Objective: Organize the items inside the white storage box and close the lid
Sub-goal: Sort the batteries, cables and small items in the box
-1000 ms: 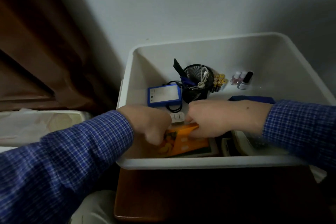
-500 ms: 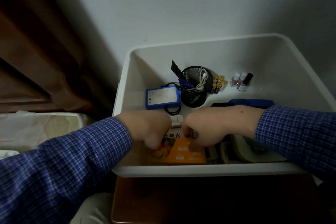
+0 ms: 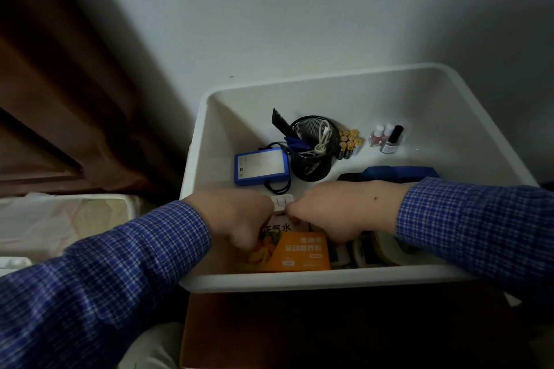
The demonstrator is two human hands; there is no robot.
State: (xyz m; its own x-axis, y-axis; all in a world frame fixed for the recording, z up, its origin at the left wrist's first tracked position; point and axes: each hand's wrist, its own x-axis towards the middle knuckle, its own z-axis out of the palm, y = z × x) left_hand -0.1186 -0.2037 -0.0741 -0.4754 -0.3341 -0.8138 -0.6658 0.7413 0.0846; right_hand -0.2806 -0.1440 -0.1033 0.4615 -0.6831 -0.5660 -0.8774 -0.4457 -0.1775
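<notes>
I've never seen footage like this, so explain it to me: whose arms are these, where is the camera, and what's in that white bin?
There is no machine here. A person wears a camera on the head, looking down at their own two arms in blue checked sleeves.

Both the left hand and the right hand reach into an open white storage box and curl their fingers onto an orange packet near its front wall.

Further back stand a black mesh cup holding a white cable, a blue box, some batteries and small nail polish bottles.

No lid is visible.
</notes>
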